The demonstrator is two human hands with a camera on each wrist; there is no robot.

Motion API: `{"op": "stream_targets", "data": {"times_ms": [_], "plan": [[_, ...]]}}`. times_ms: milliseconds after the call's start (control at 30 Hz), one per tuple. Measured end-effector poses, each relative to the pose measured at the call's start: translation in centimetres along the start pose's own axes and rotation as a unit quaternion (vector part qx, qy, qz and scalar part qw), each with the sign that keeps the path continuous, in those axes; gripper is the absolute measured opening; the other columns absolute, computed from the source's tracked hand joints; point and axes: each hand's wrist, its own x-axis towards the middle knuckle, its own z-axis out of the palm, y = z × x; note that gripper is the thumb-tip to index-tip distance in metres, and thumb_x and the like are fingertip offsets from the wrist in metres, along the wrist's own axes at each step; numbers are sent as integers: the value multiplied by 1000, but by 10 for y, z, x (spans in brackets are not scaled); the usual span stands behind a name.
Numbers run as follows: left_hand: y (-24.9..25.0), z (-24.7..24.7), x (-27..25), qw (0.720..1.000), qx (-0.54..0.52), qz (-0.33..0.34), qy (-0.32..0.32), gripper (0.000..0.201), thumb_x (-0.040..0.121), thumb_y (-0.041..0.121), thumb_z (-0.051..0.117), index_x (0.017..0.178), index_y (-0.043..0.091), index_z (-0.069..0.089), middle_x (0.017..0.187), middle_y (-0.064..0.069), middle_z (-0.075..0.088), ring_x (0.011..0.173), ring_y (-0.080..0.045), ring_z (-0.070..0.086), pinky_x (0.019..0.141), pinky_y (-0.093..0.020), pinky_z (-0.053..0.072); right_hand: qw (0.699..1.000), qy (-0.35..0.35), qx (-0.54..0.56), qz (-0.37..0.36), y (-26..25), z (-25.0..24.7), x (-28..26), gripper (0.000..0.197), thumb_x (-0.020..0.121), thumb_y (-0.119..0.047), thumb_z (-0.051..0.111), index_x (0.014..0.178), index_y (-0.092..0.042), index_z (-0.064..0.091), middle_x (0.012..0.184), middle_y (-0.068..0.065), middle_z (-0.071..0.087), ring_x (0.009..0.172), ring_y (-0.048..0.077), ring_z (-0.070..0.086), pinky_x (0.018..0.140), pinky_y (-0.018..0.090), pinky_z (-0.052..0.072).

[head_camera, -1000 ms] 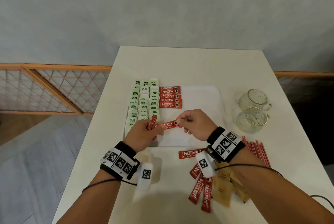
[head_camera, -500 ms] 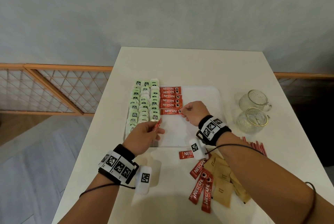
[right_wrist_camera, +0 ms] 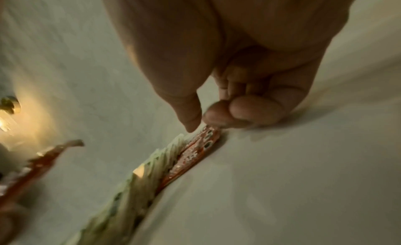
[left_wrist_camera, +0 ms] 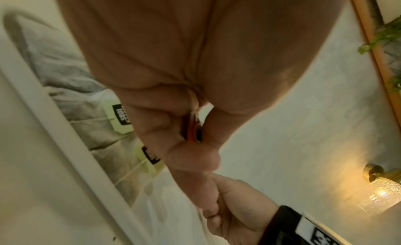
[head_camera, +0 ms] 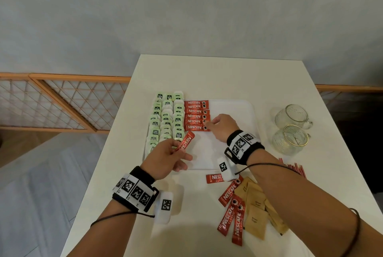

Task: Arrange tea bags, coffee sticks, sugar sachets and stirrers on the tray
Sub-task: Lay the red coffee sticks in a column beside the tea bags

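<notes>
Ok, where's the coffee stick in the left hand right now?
In the head view, the coffee stick is pinched in the left hand over the tray, beside the tea bags and just below the row of laid sticks.

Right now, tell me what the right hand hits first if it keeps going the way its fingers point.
The right hand points left at the coffee stick row; its fingertips already touch the nearest stick there. Beyond lie the tea bags.

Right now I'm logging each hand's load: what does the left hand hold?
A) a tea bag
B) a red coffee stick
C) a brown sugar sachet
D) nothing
B: the left hand pinches a red coffee stick above the tray's near left part, beside the tea bags.
</notes>
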Motion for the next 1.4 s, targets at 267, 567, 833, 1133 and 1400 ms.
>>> {"op": "stream_targets", "data": {"times_ms": [267, 567, 833, 1133, 1400], "plan": [[1, 2, 3, 998, 52, 10, 19, 10, 101, 12, 56, 100, 3, 60, 79, -9, 74, 51, -16, 60, 46, -20, 46, 973, -158, 110, -124, 2, -1, -43, 21, 99, -41, 62, 99, -23, 71, 79, -3, 70, 59, 10, 59, 51, 20, 42], [-1, 6, -1, 991, 112, 46, -58, 11, 89, 15, 67, 82, 15, 75, 81, -19, 71, 74, -29, 65, 83, -49, 58, 966, -167, 106, -169, 7, 5, -57, 8, 94, -24, 72, 98, -17, 75, 69, -12, 69, 59, 3, 60, 55, 16, 46], [4, 1, 4, 994, 62, 75, 59, 5, 90, 5, 69, 94, 2, 67, 79, -10, 75, 71, -19, 72, 54, -20, 48, 963, -183, 96, -173, 12, 15, -67, 16, 95, -31, 70, 102, -17, 73, 81, -5, 72, 67, 5, 63, 61, 16, 46], [-1, 2, 3, 996, 15, 46, 71, 8, 92, 8, 69, 96, 4, 63, 86, -14, 76, 71, -22, 71, 51, -21, 47, 973, -129, 131, -141, 24, 10, -61, 14, 98, -21, 65, 98, -12, 75, 88, 9, 76, 67, 8, 64, 59, 22, 48], [-13, 9, 2, 996, 64, 45, 52, 13, 92, 12, 69, 103, 8, 64, 81, -18, 69, 62, -18, 62, 66, -32, 56, 980, -14, 189, -67, 23, -11, -36, 5, 95, -16, 69, 93, -17, 74, 81, 0, 76, 58, 9, 61, 52, 20, 47]]}}
